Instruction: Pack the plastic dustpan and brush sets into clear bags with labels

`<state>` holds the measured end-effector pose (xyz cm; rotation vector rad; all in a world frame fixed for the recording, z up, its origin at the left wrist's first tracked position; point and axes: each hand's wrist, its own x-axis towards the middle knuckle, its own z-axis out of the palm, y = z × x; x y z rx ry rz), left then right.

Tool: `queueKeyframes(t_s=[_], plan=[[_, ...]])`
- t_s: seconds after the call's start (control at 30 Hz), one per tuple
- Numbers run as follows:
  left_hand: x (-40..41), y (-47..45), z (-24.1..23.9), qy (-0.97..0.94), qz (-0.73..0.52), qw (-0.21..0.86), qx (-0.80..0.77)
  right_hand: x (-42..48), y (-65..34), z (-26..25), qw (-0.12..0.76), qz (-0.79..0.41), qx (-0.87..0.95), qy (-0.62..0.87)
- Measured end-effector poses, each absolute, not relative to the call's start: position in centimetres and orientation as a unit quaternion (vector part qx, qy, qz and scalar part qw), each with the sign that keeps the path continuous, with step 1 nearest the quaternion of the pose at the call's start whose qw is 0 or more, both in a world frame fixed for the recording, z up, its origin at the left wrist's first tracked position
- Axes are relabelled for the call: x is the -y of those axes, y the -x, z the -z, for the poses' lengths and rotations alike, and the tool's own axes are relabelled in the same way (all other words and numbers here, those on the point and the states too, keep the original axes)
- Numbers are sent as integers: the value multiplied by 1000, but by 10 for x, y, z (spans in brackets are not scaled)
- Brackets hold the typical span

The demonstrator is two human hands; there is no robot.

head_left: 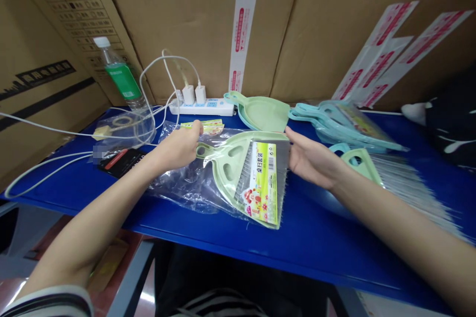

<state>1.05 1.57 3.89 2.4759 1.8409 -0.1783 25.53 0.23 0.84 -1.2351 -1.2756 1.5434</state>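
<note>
In the head view, a green dustpan point(226, 171) with a grey-bristled brush point(283, 168) nested in it lies at the middle, a yellow-green printed label point(266, 183) across it. Clear plastic bag point(178, 188) film spreads under and left of the set. Beside the handle end, my left hand point(178, 148) is closed, seemingly pinching the bag; its fingertips are partly hidden. My right hand point(310, 158) holds the set's wide edge at the upper right corner, thumb on top and the other fingers mostly hidden.
Behind are more green dustpans point(267, 111) and bagged blue sets point(334, 116). At right lies another brush point(412, 188). A power strip point(219, 106) with white cables, a water bottle point(122, 77) and a black card-like packet point(124, 162) stand left. Cardboard boxes point(186, 20) wall the blue table point(230, 240).
</note>
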Motion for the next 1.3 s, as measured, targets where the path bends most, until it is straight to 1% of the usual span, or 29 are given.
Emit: queueKeyframes(t_s=[0.17, 0.27, 0.37, 0.5, 0.6, 0.83, 1.07, 1.3], plan=[[-16, -10, -39, -794, 75, 6, -604, -3, -255, -4, 380, -648, 460, 473], [-18, -8, -38, -793, 90, -6, -603, -2, -258, -1, 352, -674, 436, 481], [-20, -7, -38, -798, 91, -7, -596, -2, -262, 1, 326, -674, 470, 467], [-21, -7, -38, -808, 83, 2, -583, -2, -266, 1, 319, -655, 517, 449], [-21, -5, -38, -807, 80, -10, -585, -3, -268, 0, 321, -652, 517, 453], [-26, 1, -37, -819, 81, 6, -569, -7, -269, 1, 319, -644, 517, 465], [-29, 6, -38, -815, 127, -33, -564, -9, -270, 0, 339, -655, 457, 497], [-25, 4, -41, -801, 158, -71, -574, -7, -273, 8, 353, -626, 497, 487]])
